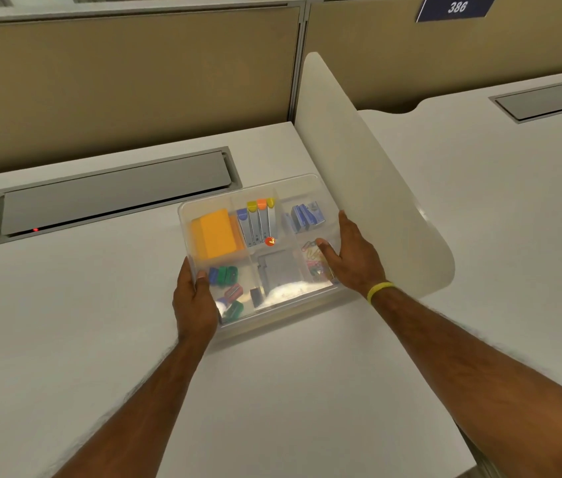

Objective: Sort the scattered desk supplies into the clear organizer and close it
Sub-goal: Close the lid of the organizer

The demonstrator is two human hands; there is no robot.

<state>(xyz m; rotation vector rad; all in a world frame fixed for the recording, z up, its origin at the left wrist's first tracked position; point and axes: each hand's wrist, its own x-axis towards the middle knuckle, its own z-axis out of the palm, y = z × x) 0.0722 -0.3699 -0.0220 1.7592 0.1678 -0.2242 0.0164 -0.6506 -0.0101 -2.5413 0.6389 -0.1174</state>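
Observation:
The clear organizer (274, 188) sits on the white desk with its transparent lid lying over it. Through the lid I see orange sticky notes (215, 236), coloured-cap tubes (257, 222), blue staple boxes (303, 215), paper clips (312, 257), coloured sharpeners (227, 276) and a grey block (277, 267). My left hand (195, 298) grips the organizer's left front edge, thumb on the lid. My right hand (352, 257) holds the right edge, its thumb lying on the lid over the paper clips.
A white curved divider panel (369, 174) rises just right of the organizer, behind my right hand. A grey cable hatch (114, 198) is set into the desk behind and to the left. Tan partition walls (127, 81) close off the back.

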